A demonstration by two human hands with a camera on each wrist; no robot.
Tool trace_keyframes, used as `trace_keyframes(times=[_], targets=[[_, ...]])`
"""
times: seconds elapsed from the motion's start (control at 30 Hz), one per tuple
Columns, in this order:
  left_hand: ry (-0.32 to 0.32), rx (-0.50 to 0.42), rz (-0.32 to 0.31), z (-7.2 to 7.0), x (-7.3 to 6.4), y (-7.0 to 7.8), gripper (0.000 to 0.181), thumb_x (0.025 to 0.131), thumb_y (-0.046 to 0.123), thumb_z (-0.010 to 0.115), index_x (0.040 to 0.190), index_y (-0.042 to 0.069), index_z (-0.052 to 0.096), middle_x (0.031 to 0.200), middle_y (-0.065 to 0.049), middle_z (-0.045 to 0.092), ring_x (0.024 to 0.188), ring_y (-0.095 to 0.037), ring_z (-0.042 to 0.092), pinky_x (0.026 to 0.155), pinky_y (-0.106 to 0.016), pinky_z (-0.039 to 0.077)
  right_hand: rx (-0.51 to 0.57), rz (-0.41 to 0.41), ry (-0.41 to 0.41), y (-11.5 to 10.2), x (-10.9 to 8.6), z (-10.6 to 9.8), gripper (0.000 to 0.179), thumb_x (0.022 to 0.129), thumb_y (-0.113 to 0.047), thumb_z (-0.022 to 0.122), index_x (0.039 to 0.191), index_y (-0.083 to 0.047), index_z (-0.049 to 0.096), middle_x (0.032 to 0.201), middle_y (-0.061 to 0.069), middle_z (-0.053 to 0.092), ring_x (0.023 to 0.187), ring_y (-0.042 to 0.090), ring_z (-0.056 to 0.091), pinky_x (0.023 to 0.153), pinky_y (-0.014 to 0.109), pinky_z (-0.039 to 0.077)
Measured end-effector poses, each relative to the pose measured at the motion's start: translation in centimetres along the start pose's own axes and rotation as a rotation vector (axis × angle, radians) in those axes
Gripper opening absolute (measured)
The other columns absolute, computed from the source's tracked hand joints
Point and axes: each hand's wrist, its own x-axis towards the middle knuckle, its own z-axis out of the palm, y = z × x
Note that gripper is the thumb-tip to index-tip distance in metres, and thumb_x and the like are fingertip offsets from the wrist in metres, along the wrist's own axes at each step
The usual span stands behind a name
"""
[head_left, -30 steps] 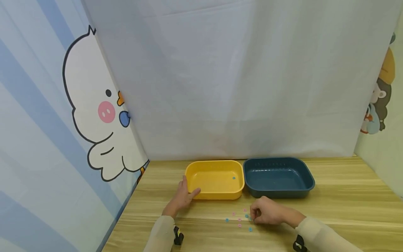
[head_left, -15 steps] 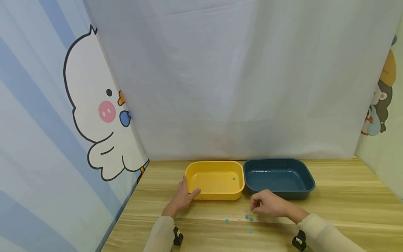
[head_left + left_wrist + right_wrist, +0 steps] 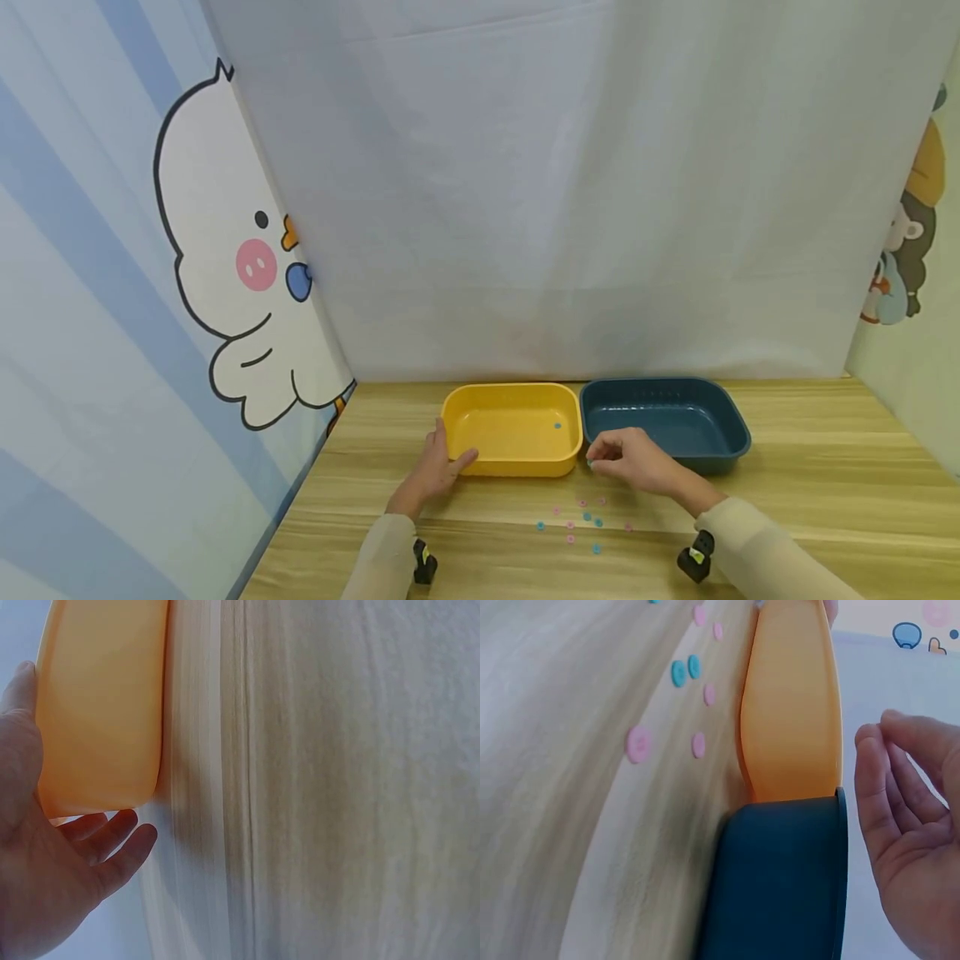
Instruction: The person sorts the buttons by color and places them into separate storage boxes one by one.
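Note:
My left hand (image 3: pixel 435 468) holds the near left corner of a yellow plastic tray (image 3: pixel 510 463). In the left wrist view the thumb lies along the rim and the other fingers (image 3: pixel 124 859) bend around the end wall. A small blue button (image 3: pixel 557 426) lies inside this tray. My right hand (image 3: pixel 633 460) pinches between thumb and forefinger a blue button (image 3: pixel 590 463), of which only a speck shows. It hovers over the near left edge of a dark blue tray (image 3: pixel 667 462). In the right wrist view the fingertips hide the button.
Several pink buttons (image 3: pixel 570 525) and blue buttons (image 3: pixel 596 548) lie scattered on the wooden table (image 3: pixel 487 558), in front of the trays. The two trays stand side by side, close against a pale curtain (image 3: pixel 480 208) at the back.
My right hand has lifted from the scattered buttons and moved forward to the trays, with the blue button. Two pink buttons that it covered now show. The left hand keeps its place.

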Motion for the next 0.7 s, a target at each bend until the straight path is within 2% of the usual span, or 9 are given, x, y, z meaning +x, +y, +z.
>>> trace_keyframes(times=[0.2, 0.33, 0.4, 0.53, 0.7], targets=[[0.002, 0.005, 0.002, 0.0, 0.1, -0.1, 0.098, 0.092, 0.049, 0.056, 0.146, -0.011, 0.000, 0.145, -0.037, 0.016, 0.133, -0.047, 0.024, 0.107, -0.054, 0.021, 0.072, 0.057, 0.045, 0.1, 1.0, 0.0, 0.012, 0.089, -0.012, 0.066, 0.096, -0.003, 0.067, 0.080, 0.003, 0.064, 0.066, 0.015, 0.059, 0.059, 0.030, 0.051], [0.005, 0.013, 0.002, -0.1, 0.1, -0.1, 0.098, 0.092, 0.048, 0.056, 0.147, -0.010, 0.000, 0.144, -0.036, 0.017, 0.133, -0.046, 0.024, 0.107, -0.054, 0.022, 0.104, 0.097, 0.065, -0.2, 1.8, 0.0, 0.014, 0.091, -0.012, 0.064, 0.099, -0.002, 0.067, 0.085, 0.009, 0.066, 0.069, 0.018, 0.061, 0.064, 0.037, 0.053], [0.005, 0.008, 0.001, -0.1, 0.0, -0.1, 0.097, 0.092, 0.047, 0.056, 0.147, -0.010, 0.000, 0.144, -0.036, 0.017, 0.133, -0.046, 0.024, 0.107, -0.054, 0.022, 0.100, 0.109, 0.074, -0.5, 2.2, 0.1, 0.014, 0.091, -0.012, 0.063, 0.100, -0.002, 0.067, 0.086, 0.009, 0.066, 0.071, 0.017, 0.061, 0.066, 0.039, 0.053], [-0.002, 0.002, -0.006, -0.2, -0.1, 0.0, 0.095, 0.093, 0.044, 0.056, 0.147, -0.010, 0.000, 0.145, -0.036, 0.016, 0.133, -0.046, 0.024, 0.107, -0.054, 0.021, 0.120, 0.100, 0.082, -0.8, 3.0, 0.4, 0.014, 0.092, -0.011, 0.062, 0.101, -0.002, 0.067, 0.088, 0.011, 0.066, 0.073, 0.020, 0.061, 0.068, 0.040, 0.053], [-0.003, 0.001, -0.007, -0.1, -0.1, 0.1, 0.094, 0.093, 0.044, 0.056, 0.147, -0.010, 0.000, 0.145, -0.036, 0.016, 0.133, -0.046, 0.025, 0.107, -0.054, 0.022, 0.177, 0.077, 0.076, -0.8, 4.0, 0.8, 0.017, 0.093, -0.008, 0.059, 0.104, 0.005, 0.065, 0.092, 0.019, 0.064, 0.078, 0.029, 0.062, 0.072, 0.046, 0.053]])
